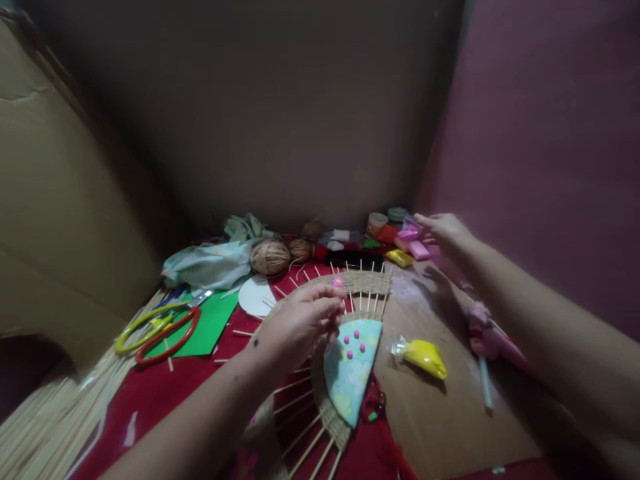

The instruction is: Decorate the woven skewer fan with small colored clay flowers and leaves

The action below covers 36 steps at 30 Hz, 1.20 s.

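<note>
My left hand (305, 320) hovers over a half-round woven fan (367, 283) with thin sticks running through it. Its fingers are pinched together beside a pink flower with a yellow centre (339, 282); whatever is between them, if anything, is hidden. Pale blue-green patterned fabric (353, 387) fills the fan's inner part and carries several small pink balls (350, 355). At the back right, my right hand (445, 230) has its fingertips closed on the clear plastic of a packet of pink clay (409, 233).
A yellow clay packet (425, 358) lies on a brown board (450, 413) at right. Scissors (167, 333) rest on green sheet (220, 327) at left. Twine balls (270, 257), cloth (210, 265) and a small tub (377, 223) line the back. Walls rise behind and right.
</note>
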Each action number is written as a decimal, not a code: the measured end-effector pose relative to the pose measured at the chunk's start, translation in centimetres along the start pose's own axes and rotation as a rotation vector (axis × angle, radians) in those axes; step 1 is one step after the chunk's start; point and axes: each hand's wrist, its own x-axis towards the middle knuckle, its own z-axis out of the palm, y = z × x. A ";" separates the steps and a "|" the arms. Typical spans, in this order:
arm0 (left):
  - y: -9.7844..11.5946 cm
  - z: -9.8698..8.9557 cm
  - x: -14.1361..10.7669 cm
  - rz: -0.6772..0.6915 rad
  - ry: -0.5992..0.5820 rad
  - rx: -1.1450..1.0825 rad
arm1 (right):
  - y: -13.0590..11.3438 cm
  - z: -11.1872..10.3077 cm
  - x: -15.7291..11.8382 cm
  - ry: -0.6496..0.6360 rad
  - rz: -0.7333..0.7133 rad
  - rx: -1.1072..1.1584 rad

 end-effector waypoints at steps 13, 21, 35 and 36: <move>-0.9 -0.6 0.5 -0.068 -0.059 0.027 | -3.2 -0.7 -10.4 -0.257 0.013 0.044; -0.3 -0.2 0.3 -0.039 -0.155 -0.087 | -1.5 0.1 -11.8 -0.219 -0.074 0.025; 0.5 0.2 -0.3 0.086 -0.085 -0.111 | 0.9 0.4 -12.2 -0.103 -0.731 -0.342; 0.5 0.2 -0.3 0.090 -0.091 -0.116 | 1.0 0.4 -12.2 -0.103 -0.748 -0.349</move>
